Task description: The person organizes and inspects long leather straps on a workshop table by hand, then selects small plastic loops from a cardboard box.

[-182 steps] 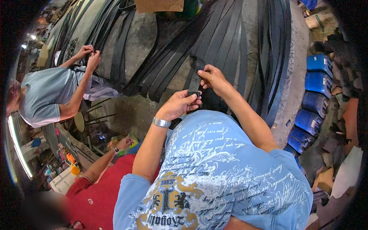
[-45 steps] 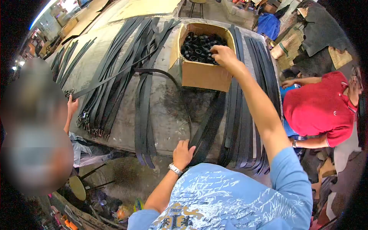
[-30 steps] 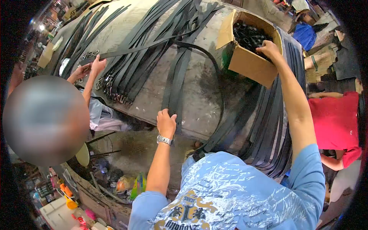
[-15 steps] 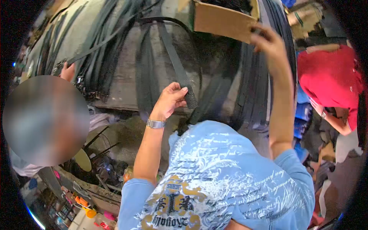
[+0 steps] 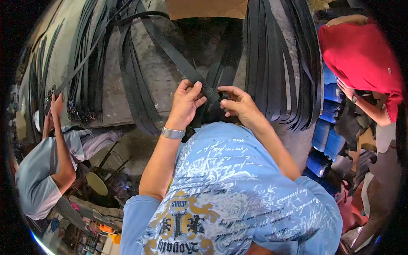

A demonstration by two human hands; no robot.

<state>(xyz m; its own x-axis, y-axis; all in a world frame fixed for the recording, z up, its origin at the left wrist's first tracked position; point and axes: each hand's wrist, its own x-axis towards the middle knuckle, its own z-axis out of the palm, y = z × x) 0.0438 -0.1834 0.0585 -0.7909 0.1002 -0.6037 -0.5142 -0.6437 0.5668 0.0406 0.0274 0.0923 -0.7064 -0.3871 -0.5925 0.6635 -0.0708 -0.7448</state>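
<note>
My left hand (image 5: 185, 104), with a metal watch on the wrist, grips a long black belt strap (image 5: 172, 50) close to its textured end. The strap slants away up and left across the bench. At that end, just right of the left hand, my right hand (image 5: 243, 106) has its thumb and fingers closed on a small black piece (image 5: 222, 97), partly hidden by the fingers. What kind of piece it is, I cannot make out. Both hands are just in front of my blue shirt.
Bundles of black straps (image 5: 265, 63) hang over the worn bench (image 5: 114, 91). A cardboard box (image 5: 207, 9) stands at the far edge of view. On the left a co-worker (image 5: 40, 170) handles a strap; on the right is a person in red (image 5: 361, 55) beside blue bundles (image 5: 331, 110).
My right hand has come down from the cardboard box to the strap end beside my left hand, now with a small black piece. The left hand still holds the strap.
</note>
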